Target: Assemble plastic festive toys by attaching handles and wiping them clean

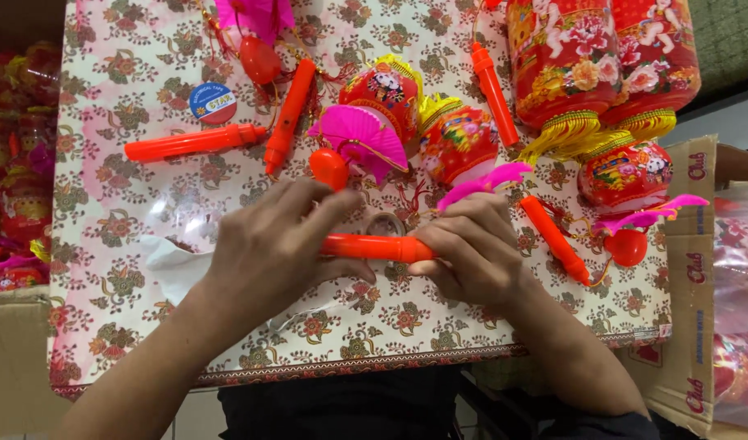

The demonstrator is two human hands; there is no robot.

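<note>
You hold an orange plastic handle stick (374,247) level between both hands, just above the middle of the tabletop (105,98), which is covered in a floral-patterned cloth. Your left hand (272,244) wraps the stick's left end, fingers curled over the top and thumb beneath; the grip is clenched on the stick. Your right hand (472,248) is closed round the right end in the same way, so only the middle stretch of the stick shows between the two hands.

Judgement: the step in hand appears to be working on the stick itself, either joining or twisting its two halves. Which of these it is cannot be told, since the hands hide both ends. The next move calls for a steady hold on one end while the other hand turns or presses, keeping the stick level and clear of the cords beneath.

Just beyond the stick lies a small clear tape roll (385,223). Behind it stand small red paper lanterns (455,143) with yellow fringe, and a pink paper fan piece (359,134) with an orange bulb-shaped piece (329,168) below it. Further orange sticks (191,143) lie on the left and centre of the cloth, another (556,239) on the right. Two large red lanterns (602,57) hang at the far right. A crumpled white sheet (174,261) lies beside your left wrist. Cardboard boxes (688,269) flank the tabletop.
</note>
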